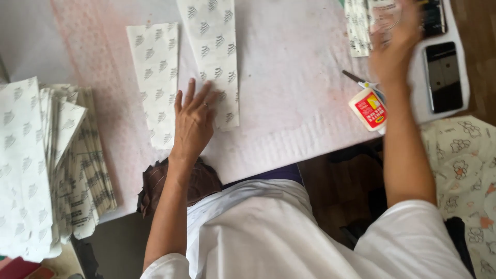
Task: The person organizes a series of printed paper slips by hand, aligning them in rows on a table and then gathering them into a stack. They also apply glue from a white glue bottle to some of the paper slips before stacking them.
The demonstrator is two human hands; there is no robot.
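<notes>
The left hand [194, 120] is lying flat, fingers spread, on the lower end of a printed paper sheet [214, 57] on the counter [289, 98]; the sheet is looking thin, light and easily creased, so taking an edge seems best; the right hand [393, 49] is blurred near the far papers [357, 26], its grip I cannot tell.

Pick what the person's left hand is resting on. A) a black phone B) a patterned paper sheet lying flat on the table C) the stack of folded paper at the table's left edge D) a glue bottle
B: the left hand lies flat with fingers spread on the patterned paper sheet, while the right hand is raised and blurred near the far right.
</notes>
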